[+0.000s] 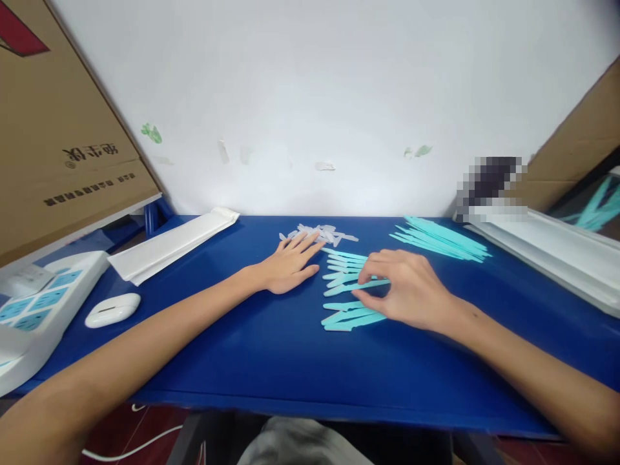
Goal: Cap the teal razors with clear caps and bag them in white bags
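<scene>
My left hand (pixel 289 263) rests on the blue table with its fingers spread, the fingertips at the near edge of a pile of small translucent white pieces (pixel 332 234). To its right, several thin turquoise sticks with pale, capped-looking ends (pixel 339 307) lie side by side in a loose column. My right hand (pixel 404 287) is over the right ends of these sticks, thumb and forefinger curved toward each other around one turquoise stick (pixel 346 289). Whether the fingertips grip it is hard to tell. Another bundle of turquoise sticks (pixel 440 239) lies behind my right hand.
On the left are a white earphone case (pixel 113 310), a white power strip (pixel 72 278), a long white wrapper (pixel 174 244) and a cardboard box (pixel 72 129). A white tray (pixel 571 258) stands at the right. A white wall (pixel 300 97) borders the table's back.
</scene>
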Action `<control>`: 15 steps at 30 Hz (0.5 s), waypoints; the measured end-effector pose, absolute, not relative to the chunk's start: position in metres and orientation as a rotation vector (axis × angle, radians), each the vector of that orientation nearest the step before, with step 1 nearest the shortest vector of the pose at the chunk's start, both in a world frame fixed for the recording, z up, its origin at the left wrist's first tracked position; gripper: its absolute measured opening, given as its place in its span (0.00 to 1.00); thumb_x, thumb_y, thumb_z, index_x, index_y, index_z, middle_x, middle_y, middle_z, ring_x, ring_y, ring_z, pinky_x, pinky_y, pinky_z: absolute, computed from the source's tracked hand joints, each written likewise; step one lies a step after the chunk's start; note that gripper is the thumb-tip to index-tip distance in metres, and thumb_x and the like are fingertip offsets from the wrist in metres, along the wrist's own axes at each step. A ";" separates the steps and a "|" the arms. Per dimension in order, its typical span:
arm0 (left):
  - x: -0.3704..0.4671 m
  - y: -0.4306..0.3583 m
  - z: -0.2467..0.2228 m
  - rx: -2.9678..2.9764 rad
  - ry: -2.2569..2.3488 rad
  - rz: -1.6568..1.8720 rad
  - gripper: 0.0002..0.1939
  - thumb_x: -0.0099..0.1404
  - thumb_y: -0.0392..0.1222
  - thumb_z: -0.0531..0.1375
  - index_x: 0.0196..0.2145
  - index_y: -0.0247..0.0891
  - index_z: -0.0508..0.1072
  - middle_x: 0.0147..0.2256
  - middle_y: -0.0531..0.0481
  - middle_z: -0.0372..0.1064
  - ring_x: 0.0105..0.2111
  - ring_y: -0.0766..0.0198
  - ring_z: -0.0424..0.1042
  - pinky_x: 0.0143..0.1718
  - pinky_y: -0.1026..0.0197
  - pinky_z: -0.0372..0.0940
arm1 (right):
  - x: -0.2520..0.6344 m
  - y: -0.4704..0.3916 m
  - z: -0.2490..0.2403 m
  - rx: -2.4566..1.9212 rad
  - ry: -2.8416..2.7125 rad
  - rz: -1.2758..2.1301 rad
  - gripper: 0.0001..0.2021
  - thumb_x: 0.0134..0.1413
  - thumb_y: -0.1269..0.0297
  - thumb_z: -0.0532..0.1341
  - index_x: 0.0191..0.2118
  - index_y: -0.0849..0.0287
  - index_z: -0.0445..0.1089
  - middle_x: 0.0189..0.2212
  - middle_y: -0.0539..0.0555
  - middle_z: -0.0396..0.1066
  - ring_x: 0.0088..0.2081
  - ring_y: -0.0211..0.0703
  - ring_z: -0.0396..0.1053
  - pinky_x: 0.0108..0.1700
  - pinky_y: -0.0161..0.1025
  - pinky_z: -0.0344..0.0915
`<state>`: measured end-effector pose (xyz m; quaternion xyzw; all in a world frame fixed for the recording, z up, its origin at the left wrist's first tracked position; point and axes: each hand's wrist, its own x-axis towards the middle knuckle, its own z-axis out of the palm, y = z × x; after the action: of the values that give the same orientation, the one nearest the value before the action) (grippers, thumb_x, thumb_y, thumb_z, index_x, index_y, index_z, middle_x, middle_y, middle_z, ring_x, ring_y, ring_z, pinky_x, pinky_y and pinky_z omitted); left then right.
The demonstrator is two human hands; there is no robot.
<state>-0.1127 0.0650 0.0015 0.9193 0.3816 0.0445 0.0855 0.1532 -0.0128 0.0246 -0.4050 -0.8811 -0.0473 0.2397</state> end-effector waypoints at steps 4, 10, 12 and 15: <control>-0.111 0.068 -0.002 2.820 1.133 0.142 0.31 0.77 0.54 0.43 0.73 0.42 0.46 0.72 0.41 0.41 0.72 0.41 0.34 0.66 0.26 0.34 | 0.148 -0.022 0.023 -1.010 -2.331 -0.010 0.13 0.50 0.52 0.63 0.28 0.57 0.69 0.24 0.51 0.71 0.26 0.41 0.66 0.29 0.39 0.53; -0.112 0.064 -0.005 2.871 1.161 0.288 0.30 0.76 0.51 0.45 0.70 0.37 0.53 0.65 0.36 0.56 0.69 0.41 0.45 0.66 0.28 0.36 | 0.164 -0.014 0.031 -0.773 -2.633 0.179 0.13 0.62 0.56 0.56 0.40 0.59 0.73 0.34 0.57 0.75 0.34 0.47 0.68 0.38 0.43 0.57; -0.113 0.062 -0.005 2.878 1.171 0.370 0.26 0.74 0.47 0.47 0.66 0.36 0.60 0.60 0.36 0.61 0.64 0.43 0.54 0.65 0.32 0.41 | 0.170 -0.010 0.028 -0.671 -2.619 0.234 0.15 0.64 0.56 0.53 0.42 0.59 0.73 0.34 0.57 0.75 0.34 0.47 0.68 0.38 0.44 0.57; -0.115 0.058 -0.003 2.864 1.166 0.464 0.20 0.73 0.41 0.48 0.57 0.37 0.72 0.52 0.38 0.67 0.56 0.46 0.61 0.58 0.38 0.52 | 0.176 -0.005 0.018 -0.525 -2.463 0.175 0.16 0.60 0.54 0.53 0.41 0.58 0.72 0.28 0.56 0.72 0.28 0.46 0.66 0.34 0.44 0.57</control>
<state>-0.1150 0.0577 -0.0027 0.9159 0.3729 0.1484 0.0072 0.1763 -0.0053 0.0183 -0.1983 -0.9295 0.0659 0.3038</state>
